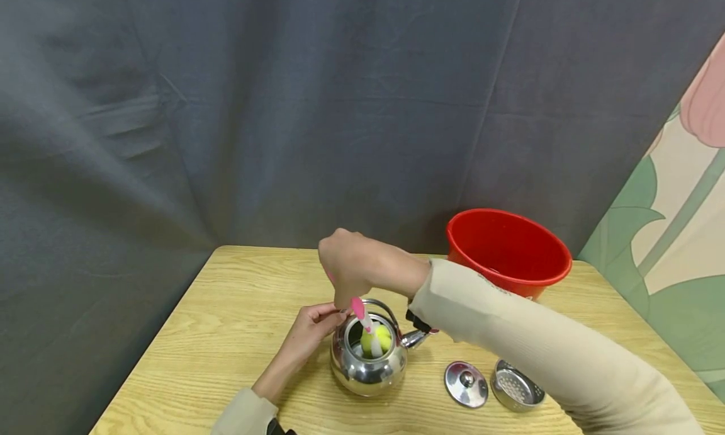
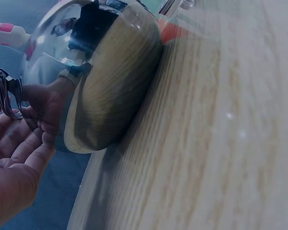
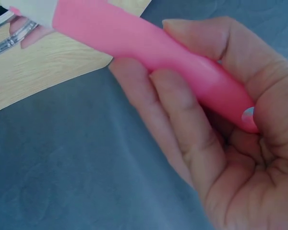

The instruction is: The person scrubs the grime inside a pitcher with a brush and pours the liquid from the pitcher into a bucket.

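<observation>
A shiny metal kettle [image 1: 368,375] with its top uncovered stands on the wooden table. My left hand [image 1: 311,328] is at its left side, with thumb and fingers pinching the base of the raised handle [image 2: 7,93]; the fingertips lie against the kettle wall. Above the kettle, my right hand [image 1: 348,265] grips the pink handle [image 3: 149,45] of a sponge brush. Inside the kettle's opening sits the brush's yellow-green sponge head [image 1: 376,340], its lower part hidden by the rim. The spout [image 1: 416,338] points right, partly behind the right sleeve.
Right of the kettle lie its round metal lid [image 1: 466,384] and a small perforated metal strainer [image 1: 512,388], partly covered by the right sleeve. A red basin [image 1: 510,243] stands at the table's back right. A dark grey curtain [image 1: 340,107] hangs behind the table.
</observation>
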The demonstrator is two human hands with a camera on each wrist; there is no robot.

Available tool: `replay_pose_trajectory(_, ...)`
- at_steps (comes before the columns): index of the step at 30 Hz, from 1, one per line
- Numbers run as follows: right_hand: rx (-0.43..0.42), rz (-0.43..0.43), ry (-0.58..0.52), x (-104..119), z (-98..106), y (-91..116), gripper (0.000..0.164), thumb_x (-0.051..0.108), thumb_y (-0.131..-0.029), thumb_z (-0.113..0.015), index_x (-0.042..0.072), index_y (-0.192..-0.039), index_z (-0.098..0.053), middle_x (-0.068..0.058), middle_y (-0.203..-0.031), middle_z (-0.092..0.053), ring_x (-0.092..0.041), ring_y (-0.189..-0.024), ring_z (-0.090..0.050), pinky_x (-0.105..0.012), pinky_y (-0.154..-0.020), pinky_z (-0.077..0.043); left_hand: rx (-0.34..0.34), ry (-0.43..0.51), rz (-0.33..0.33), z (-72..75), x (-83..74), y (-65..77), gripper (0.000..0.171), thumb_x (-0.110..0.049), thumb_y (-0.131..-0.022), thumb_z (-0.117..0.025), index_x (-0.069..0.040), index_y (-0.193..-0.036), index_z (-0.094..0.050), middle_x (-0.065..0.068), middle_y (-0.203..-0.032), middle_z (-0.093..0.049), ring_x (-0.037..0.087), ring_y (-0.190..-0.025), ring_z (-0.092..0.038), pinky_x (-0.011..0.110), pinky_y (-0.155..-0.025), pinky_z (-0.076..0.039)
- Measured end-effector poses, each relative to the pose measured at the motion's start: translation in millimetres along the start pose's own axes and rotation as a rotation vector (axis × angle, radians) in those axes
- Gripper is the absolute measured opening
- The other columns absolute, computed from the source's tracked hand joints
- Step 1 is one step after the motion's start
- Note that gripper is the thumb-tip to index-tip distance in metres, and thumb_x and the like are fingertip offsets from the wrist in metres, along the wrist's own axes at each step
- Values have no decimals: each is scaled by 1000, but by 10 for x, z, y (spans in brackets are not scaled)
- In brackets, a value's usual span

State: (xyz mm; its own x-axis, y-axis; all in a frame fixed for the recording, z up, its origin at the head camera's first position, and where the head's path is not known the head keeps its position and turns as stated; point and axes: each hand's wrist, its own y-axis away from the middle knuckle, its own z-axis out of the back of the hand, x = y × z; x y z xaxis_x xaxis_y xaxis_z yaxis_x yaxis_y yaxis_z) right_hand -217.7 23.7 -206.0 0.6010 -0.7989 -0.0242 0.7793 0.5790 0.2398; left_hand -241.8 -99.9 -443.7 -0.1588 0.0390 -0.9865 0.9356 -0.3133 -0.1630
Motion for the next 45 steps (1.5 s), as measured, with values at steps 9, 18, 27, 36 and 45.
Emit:
replay_pose_trajectory(9,-140,54,-119,-151,-129,253,23,13,-70,-86,16,-60,-65,9,-58,-58,-8,-57,-57,-19,-49,-50,-7,1,17,8,-20,-9,36,-10,-96,-59,-1,-131,-59,14,-132,-57,25,-116,-58,30,-95,-49)
replay_pose_trajectory(18,-282,111,-267,-351,-336,532,14,6,-70,-85,15,-71,-74,8,-65,-65,-7,-54,-55,-16,-50,-51,-18,2,25,18,-27,-7,38,-9,-95,-59,0,-131,-57,16,-123,-63,25,-112,-61,29,-94,-50)
replay_pose_trajectory(27,-505,259,-309,-590,-632,808,11,5,-71,-84,12,-76,-76,8,-72,-69,-2,-61,-58,-14,-57,-52,-5,25,1,15,-8,-10,38,-7,-95,-58,4,-132,-55,20,-125,-60,28,-114,-60,29,-95,-48)
replay_pose_trajectory(36,-634,230,-447,-836,-986,1013,18,0,-71,-78,14,-83,-77,12,-78,-69,0,-60,-55,-18,-53,-53,9,33,-7,34,-7,8,39,-7,-95,-57,5,-132,-54,20,-128,-58,29,-114,-60,29,-95,-48)
replay_pose_trajectory(45,-688,240,-532,-1052,-1205,1065,22,1,-74,-78,17,-89,-77,13,-83,-70,-1,-61,-58,-19,-48,-50,-1,40,-5,25,2,3,39,-8,-95,-58,4,-132,-55,19,-126,-59,30,-116,-58,28,-94,-49)
